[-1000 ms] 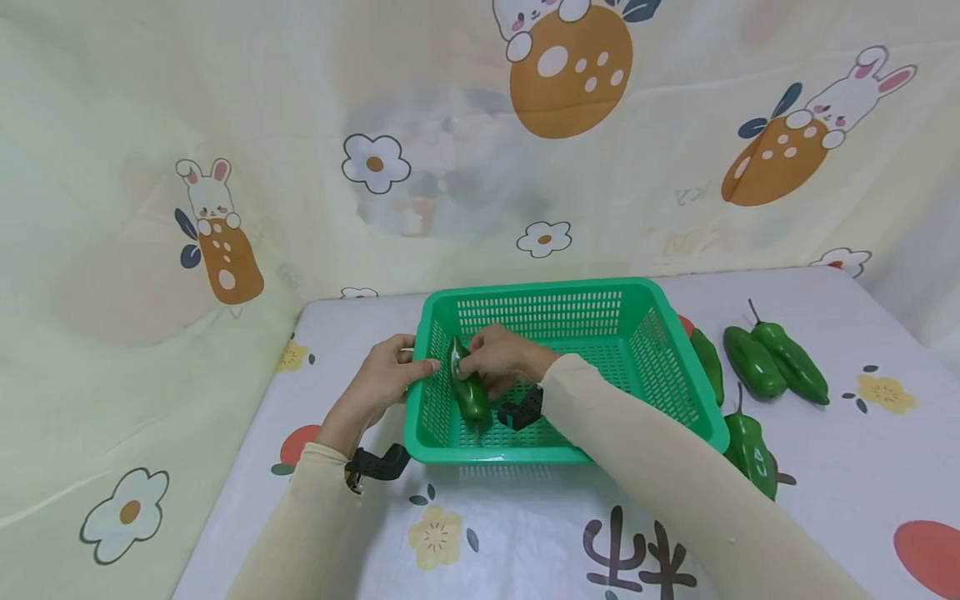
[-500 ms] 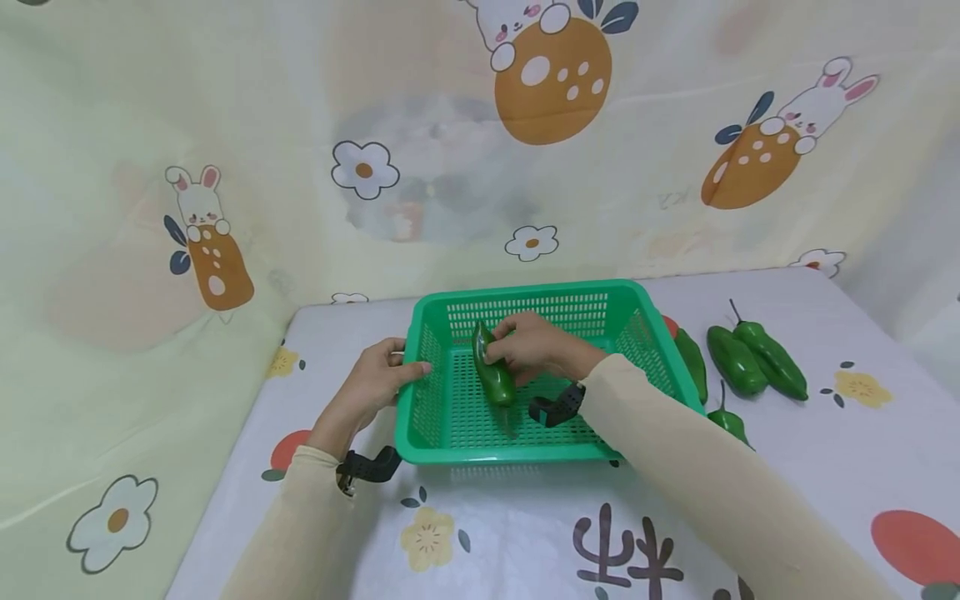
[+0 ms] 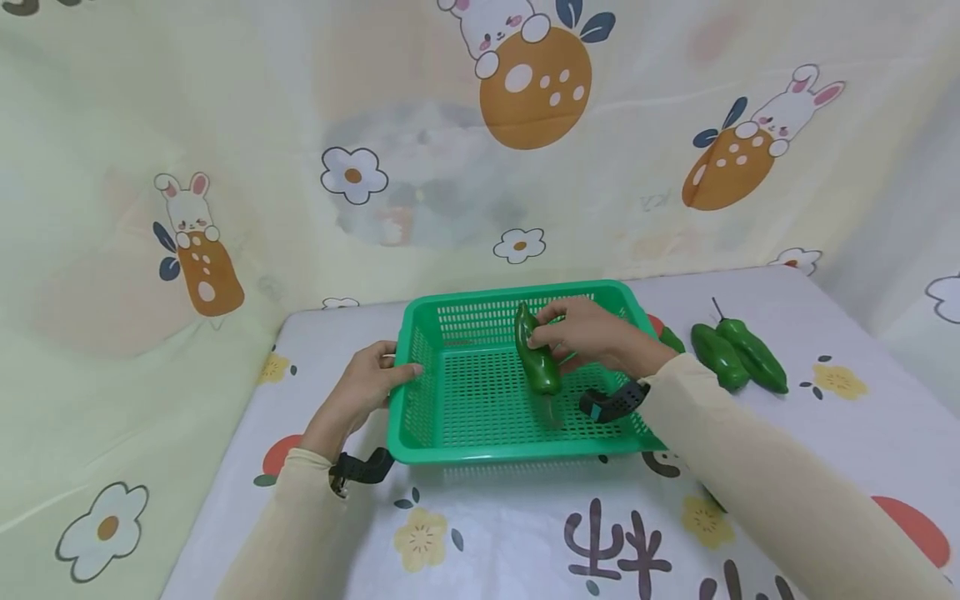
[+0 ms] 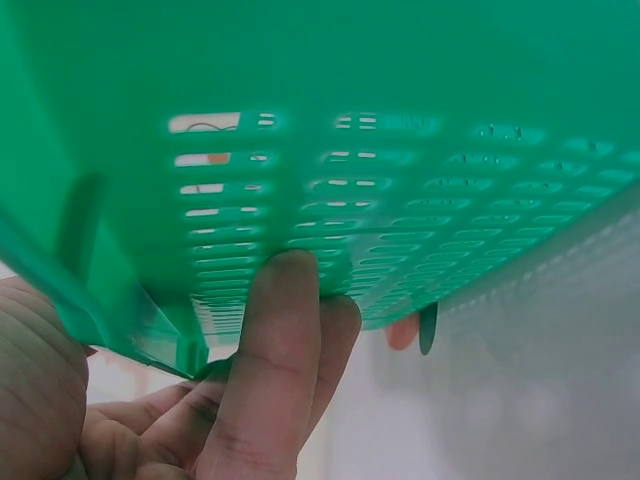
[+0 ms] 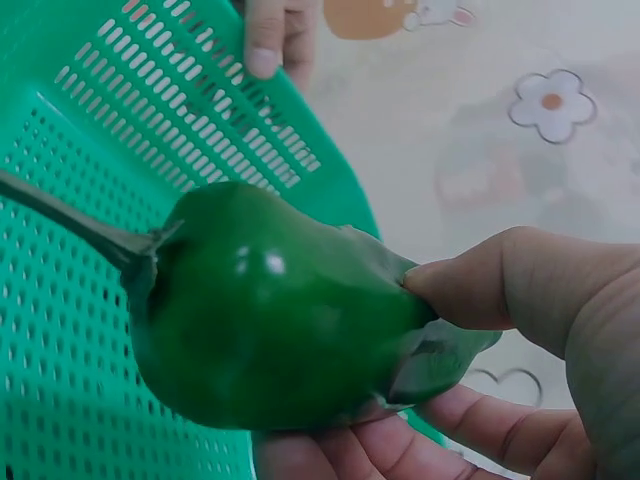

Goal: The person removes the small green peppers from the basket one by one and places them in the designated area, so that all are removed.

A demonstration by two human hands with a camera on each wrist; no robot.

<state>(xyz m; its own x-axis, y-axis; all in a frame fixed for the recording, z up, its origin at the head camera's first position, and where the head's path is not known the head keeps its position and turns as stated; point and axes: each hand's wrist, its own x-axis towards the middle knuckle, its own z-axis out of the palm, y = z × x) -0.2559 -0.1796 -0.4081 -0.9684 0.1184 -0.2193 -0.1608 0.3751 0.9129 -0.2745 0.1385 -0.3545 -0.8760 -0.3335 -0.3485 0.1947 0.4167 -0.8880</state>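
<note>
A green pepper is pinched between the thumb and fingers of my right hand, over the right half of the green basket. Its stem points away from the hand in the right wrist view, and the thumb presses near the narrow end. My left hand grips the basket's left rim. From below, the left wrist view has that hand's fingers against the outside of the slotted wall. No other pepper shows inside the basket.
Two green peppers lie side by side on the table right of the basket. Another pepper is partly hidden behind the basket's right wall. A patterned cloth hangs along the table's back edge.
My right hand has carried the pepper from the basket's left end to its right half. The left hand keeps its grip on the rim. The head view has shifted slightly.
</note>
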